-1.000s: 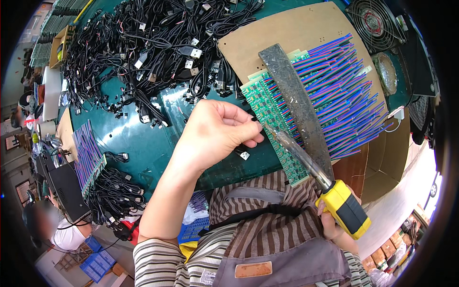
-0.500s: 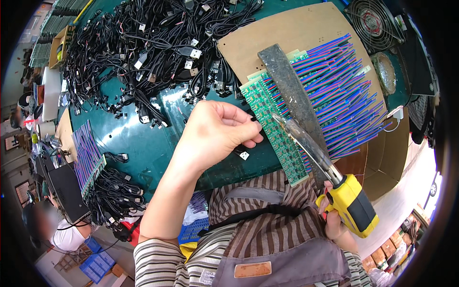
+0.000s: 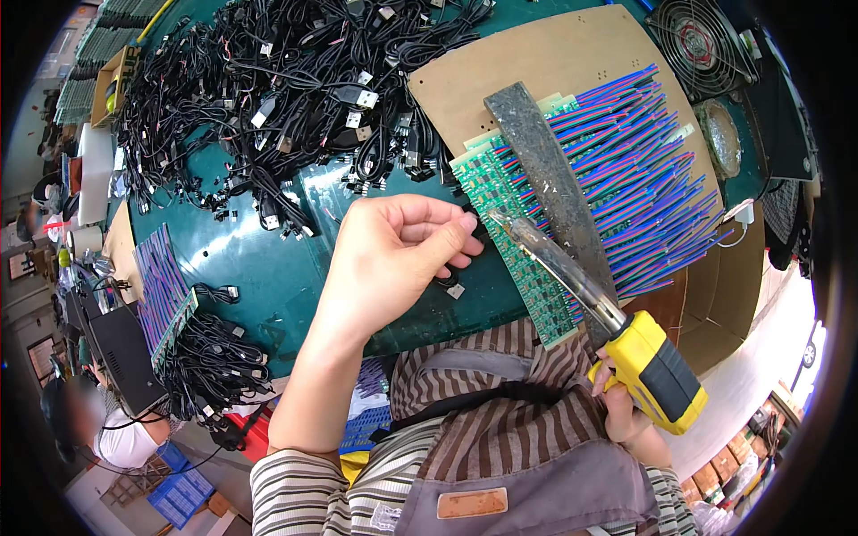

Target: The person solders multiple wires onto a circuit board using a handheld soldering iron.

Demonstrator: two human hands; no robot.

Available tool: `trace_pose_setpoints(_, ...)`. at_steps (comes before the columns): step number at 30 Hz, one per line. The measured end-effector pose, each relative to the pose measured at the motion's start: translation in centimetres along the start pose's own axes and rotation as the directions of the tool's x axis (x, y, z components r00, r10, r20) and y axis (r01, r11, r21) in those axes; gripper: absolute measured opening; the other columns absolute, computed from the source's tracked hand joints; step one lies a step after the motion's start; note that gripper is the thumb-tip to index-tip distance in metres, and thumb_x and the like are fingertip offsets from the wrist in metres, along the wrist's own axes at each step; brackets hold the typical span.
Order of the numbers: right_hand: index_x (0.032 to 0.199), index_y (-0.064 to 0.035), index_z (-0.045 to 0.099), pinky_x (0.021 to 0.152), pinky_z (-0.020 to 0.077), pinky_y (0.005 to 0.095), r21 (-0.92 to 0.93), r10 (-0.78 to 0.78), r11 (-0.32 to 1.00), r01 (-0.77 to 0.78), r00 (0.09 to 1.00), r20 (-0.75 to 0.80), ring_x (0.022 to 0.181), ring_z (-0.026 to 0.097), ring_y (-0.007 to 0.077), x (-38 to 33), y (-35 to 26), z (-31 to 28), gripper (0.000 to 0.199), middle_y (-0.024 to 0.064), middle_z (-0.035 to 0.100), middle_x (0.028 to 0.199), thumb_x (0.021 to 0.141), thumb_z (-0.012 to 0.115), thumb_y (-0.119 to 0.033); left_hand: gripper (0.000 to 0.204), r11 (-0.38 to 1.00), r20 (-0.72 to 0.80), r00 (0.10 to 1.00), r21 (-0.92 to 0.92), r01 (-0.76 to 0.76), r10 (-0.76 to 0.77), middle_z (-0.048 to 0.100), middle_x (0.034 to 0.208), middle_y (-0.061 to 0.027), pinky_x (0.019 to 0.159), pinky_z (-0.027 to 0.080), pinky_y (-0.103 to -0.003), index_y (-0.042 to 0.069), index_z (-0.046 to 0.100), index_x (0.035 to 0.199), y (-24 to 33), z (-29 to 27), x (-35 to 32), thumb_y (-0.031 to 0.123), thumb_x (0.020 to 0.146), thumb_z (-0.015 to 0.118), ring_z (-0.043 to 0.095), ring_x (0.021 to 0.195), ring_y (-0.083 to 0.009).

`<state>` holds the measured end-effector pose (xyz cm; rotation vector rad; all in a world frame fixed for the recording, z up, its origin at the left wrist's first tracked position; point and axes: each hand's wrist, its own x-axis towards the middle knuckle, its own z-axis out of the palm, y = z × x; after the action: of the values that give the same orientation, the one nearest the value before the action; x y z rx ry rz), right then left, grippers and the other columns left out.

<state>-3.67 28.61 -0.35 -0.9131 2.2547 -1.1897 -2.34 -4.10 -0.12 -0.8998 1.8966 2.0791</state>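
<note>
My left hand (image 3: 384, 259) is closed in a pinch beside the left edge of a green circuit board panel (image 3: 527, 255). A little black cable shows at its fingertips, and a black USB plug (image 3: 455, 290) shows below the fingers; most of the cable is hidden by the hand. My right hand (image 3: 617, 402) is wrapped round the handle of a yellow and black soldering gun (image 3: 661, 375). The gun's tip points up-left over the board, close to my left fingertips. Across the panel lies a dark metal bar (image 3: 550, 170); blue, red and black wires (image 3: 635, 196) fan out to its right.
Black USB cables (image 3: 295, 89) are heaped at the back left of the green table (image 3: 295, 277). Brown cardboard (image 3: 500, 62) lies under the panel. A fan (image 3: 702, 45) stands back right. At left, another wired board (image 3: 165, 295) lies by more cables; a person (image 3: 107, 420) sits beyond.
My left hand has shifted slightly left, its thumb now raised along the fingers. The soldering gun has moved a little up and left, its tip nearer the panel's left edge.
</note>
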Motion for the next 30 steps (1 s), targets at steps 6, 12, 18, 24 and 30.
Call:
trace_pose_setpoints(6,0.117,0.0014,0.049,0.068,0.0464,0.0294,0.076,0.046,0.996,-0.047,0.999,0.015,0.071,0.054,0.0131,-0.2,0.0,0.0,0.037,0.0104,0.058,0.097,0.100,0.050,-0.031,0.020,0.999,-0.049,0.998,-0.029,-0.028,0.026,0.073,0.080,-0.0095,0.059,0.049,-0.019,-0.003,0.071,0.094,-0.4,0.5,-0.1,0.016,0.089,0.070,0.066,0.068,-0.0090)
trace_pose_setpoints(12,0.115,0.0057,0.051,0.071,0.0452,0.0278,0.107,0.088,0.990,-0.092,0.995,0.044,0.070,0.053,0.0123,0.0,-0.3,-0.1,0.037,0.0055,0.054,0.081,0.099,0.051,-0.028,0.017,0.999,-0.133,0.991,-0.015,-0.029,0.027,0.073,0.080,-0.0100,0.061,0.051,-0.020,-0.004,0.071,0.094,-0.6,1.4,-0.4,0.013,0.088,0.071,0.067,0.067,-0.0098)
trace_pose_setpoints(18,0.116,0.0050,0.051,0.071,0.0451,0.0277,0.121,0.087,0.988,-0.093,0.995,0.055,0.070,0.053,0.0126,-0.5,0.1,-0.2,0.037,0.0058,0.055,0.082,0.099,0.051,-0.028,0.016,0.997,-0.211,0.976,-0.047,-0.069,0.058,0.072,0.083,-0.0129,0.069,0.056,-0.024,-0.008,0.069,0.094,-1.0,2.4,-0.8,0.008,0.090,0.068,0.071,0.075,-0.0154)
trace_pose_setpoints(24,0.116,0.0047,0.051,0.071,0.0454,0.0280,0.093,0.129,0.987,-0.134,0.990,0.061,0.072,0.053,0.0130,-1.6,0.8,-0.2,0.036,0.0061,0.055,0.084,0.098,0.052,-0.026,0.017,0.987,-0.250,0.965,-0.114,-0.113,0.082,0.072,0.080,-0.0119,0.055,0.051,-0.020,-0.007,0.070,0.092,-1.6,2.8,-0.8,0.009,0.088,0.068,0.069,0.074,-0.0101)
trace_pose_setpoints(30,0.115,0.0043,0.051,0.072,0.0456,0.0279,0.103,0.121,0.987,-0.123,0.992,0.024,0.073,0.054,0.0131,-1.9,1.2,0.3,0.036,0.0068,0.056,0.087,0.098,0.053,-0.027,0.017,0.987,-0.252,0.965,-0.123,-0.107,0.073,0.072,0.080,-0.0114,0.051,0.050,-0.020,-0.007,0.070,0.092,-1.6,2.9,-0.8,0.010,0.088,0.068,0.069,0.072,-0.0096)
